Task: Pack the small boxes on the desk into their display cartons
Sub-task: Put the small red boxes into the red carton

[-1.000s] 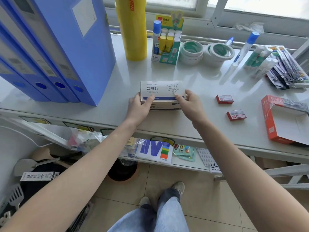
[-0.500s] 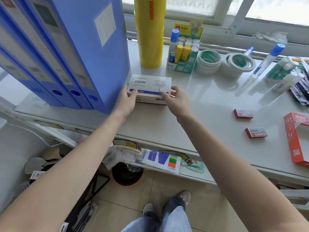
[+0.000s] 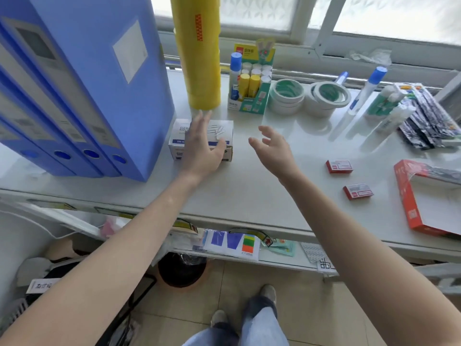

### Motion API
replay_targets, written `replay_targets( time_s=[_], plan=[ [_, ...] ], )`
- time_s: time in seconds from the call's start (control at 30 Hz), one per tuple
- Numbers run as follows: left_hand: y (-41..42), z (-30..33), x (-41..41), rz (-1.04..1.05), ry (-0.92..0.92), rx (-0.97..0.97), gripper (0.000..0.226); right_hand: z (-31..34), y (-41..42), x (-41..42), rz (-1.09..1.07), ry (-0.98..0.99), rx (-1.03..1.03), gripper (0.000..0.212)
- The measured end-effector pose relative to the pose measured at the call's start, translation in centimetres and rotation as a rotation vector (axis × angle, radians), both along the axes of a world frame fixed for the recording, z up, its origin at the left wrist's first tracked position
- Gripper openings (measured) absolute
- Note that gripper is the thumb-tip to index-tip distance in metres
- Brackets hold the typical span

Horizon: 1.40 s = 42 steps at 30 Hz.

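**Both hands off the white carton, now parked by the binders**

At the far left stand the blue binders (image 3: 82,96), upright on the bench (image 3: 249,191). Just beside their right edge sits the white paper-clip carton (image 3: 224,132), in front of the tall yellow roll (image 3: 199,58). Half a second ago both hands gripped this carton by its ends; now neither does. The left hand (image 3: 202,148) hangs over the carton with fingers spread flat and loose, covering much of its top; whether the palm touches the lid cannot be told. The right hand (image 3: 272,146) has come away to the right, open, fingers curled loosely, holding nothing, above bare bench surface.

Further right, the green display box of glue sticks (image 3: 249,96) and the rolls of white tape (image 3: 309,96) stand near the window. Two small red boxes (image 3: 339,166) lie on the bench, apart from each other and well right of the right hand, as they did before. At the right edge lies the red display carton (image 3: 409,203), open side up, not yet holding either of them.
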<state>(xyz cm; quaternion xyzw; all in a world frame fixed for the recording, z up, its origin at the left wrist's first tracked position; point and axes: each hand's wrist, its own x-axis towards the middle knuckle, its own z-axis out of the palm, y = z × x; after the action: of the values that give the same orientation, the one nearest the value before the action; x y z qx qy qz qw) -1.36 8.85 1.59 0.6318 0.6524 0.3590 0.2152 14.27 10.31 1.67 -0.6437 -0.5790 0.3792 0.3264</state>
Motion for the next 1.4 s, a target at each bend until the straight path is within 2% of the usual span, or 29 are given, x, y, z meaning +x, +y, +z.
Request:
replay_targets(
  time_s=[0.2,0.33,0.47,0.6,0.7,0.87,0.97,1.03,1.13,1.2,1.33,1.4],
  plan=[
    [-0.4,0.5,6.2,-0.221,0.015,0.086,0.039,1.1,-1.7,7.5,-0.118,-0.157,0.083,0.044],
    [-1.1,-0.8,11.2,-0.424,0.035,-0.043,0.035,0.4,-3.4,13.6,-0.181,-0.228,0.053,0.038],
    [-2.4,-2.7,16.6,-0.561,0.099,-0.198,0.042,-0.9,-5.5,19.1,-0.193,-0.33,-0.043,0.045],
    [-3.1,-4.3,20.7,-0.547,0.149,-0.268,0.057,-2.1,-6.9,22.8,-0.095,-0.398,-0.093,0.048],
    [-2.9,-5.2,22.4,-0.496,0.178,-0.265,0.063,-2.9,-7.1,24.0,-0.033,-0.381,-0.101,0.044],
    [-2.7,-5.9,24.2,-0.458,0.137,-0.234,0.06,-3.9,-6.7,24.8,0.034,-0.38,-0.057,0.036],
    [-2.7,-6.2,24.8,-0.473,0.088,-0.204,0.046,-4.2,-6.4,25.3,0.063,-0.367,-0.061,0.036],
    [-2.8,-6.3,24.7,-0.469,0.024,-0.176,0.038,-4.1,-6.3,25.4,0.073,-0.345,-0.049,0.033],
    [-2.9,-5.5,24.6,-0.424,-0.115,-0.222,0.028,-3.5,-6.1,25.5,0.067,-0.237,-0.057,0.041],
    [-2.8,-4.9,24.4,-0.376,-0.207,-0.249,0.024,-3.0,-6.1,25.4,0.037,-0.091,-0.066,0.041],
    [-2.4,-4.4,24.0,-0.336,-0.331,-0.263,0.028,-2.2,-5.9,25.0,-0.03,0.241,-0.083,0.022],
    [-2.1,-4.1,23.8,-0.328,-0.367,-0.269,0.028,-2.0,-5.6,25.0,-0.069,0.369,-0.105,0.023]
  ],
)
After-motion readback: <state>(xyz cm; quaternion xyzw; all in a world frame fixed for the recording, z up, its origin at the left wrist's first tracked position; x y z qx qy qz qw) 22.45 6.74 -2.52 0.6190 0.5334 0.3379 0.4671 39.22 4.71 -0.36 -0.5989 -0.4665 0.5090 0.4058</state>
